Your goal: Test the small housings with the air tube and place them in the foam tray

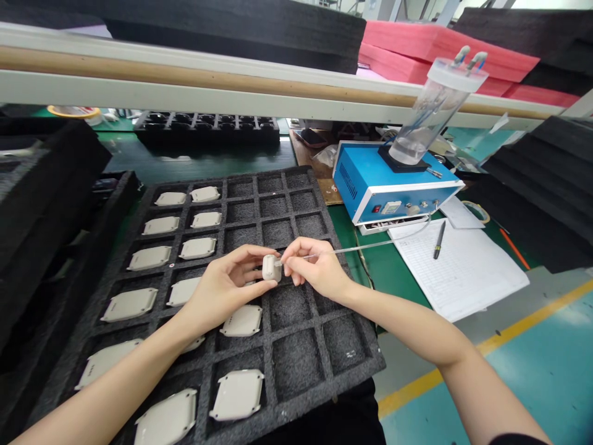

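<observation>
A small beige watch-like housing (271,267) is gripped on edge between the thumb and fingers of my left hand (231,278), above the middle of a black foam tray (324,377). My right hand (317,266) pinches the end of a thin clear tube (365,246), its tip at the housing's right side. Whether the tip touches it I cannot tell. The tube runs right to a blue machine (393,179). Several like housings lie in the tray's left columns, among them one near the front (238,394). My left forearm covers part of the tray.
A clear cylinder (428,111) stands on the blue machine. Right of the tray lie paper sheets (456,266) and a pen (439,240). Black foam stacks (41,204) rise at the left. A shelf edge (208,77) crosses above, with pink foam (445,46) on it.
</observation>
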Demonstrator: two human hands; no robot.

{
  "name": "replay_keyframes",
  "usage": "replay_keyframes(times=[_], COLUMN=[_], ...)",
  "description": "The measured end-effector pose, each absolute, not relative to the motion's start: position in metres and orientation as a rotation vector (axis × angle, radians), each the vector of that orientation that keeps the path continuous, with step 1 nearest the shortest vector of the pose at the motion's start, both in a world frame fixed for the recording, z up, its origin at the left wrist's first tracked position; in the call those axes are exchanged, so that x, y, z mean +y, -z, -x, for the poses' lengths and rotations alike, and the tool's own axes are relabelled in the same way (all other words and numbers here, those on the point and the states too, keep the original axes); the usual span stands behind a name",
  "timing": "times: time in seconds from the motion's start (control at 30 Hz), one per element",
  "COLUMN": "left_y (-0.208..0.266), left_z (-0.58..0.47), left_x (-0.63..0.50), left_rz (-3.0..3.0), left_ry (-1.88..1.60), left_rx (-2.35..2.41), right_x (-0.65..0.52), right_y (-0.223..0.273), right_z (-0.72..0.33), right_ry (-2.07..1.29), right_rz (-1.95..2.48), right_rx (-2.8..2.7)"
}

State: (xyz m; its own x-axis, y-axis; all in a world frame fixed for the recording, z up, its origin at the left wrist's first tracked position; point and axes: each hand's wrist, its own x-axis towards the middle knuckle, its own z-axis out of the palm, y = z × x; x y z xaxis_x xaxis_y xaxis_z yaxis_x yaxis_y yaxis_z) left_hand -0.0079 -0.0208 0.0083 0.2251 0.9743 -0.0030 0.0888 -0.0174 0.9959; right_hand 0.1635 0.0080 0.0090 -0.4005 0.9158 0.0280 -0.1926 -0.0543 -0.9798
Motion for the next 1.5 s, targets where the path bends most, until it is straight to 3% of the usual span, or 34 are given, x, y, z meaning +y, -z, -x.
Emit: replay_keyframes(times=[1.5], left_y=[-0.0088], left_z=[0.0088], left_x=[-0.0214], left_rz=[-1.384], left_ry=[-0.989], left_rx=[1.097], right_x=[0.0084], right_y=[-0.0083], right_z=[-0.1634], right_ry=[-1.612], right_rz=[0.84], right_rx=[-1.346])
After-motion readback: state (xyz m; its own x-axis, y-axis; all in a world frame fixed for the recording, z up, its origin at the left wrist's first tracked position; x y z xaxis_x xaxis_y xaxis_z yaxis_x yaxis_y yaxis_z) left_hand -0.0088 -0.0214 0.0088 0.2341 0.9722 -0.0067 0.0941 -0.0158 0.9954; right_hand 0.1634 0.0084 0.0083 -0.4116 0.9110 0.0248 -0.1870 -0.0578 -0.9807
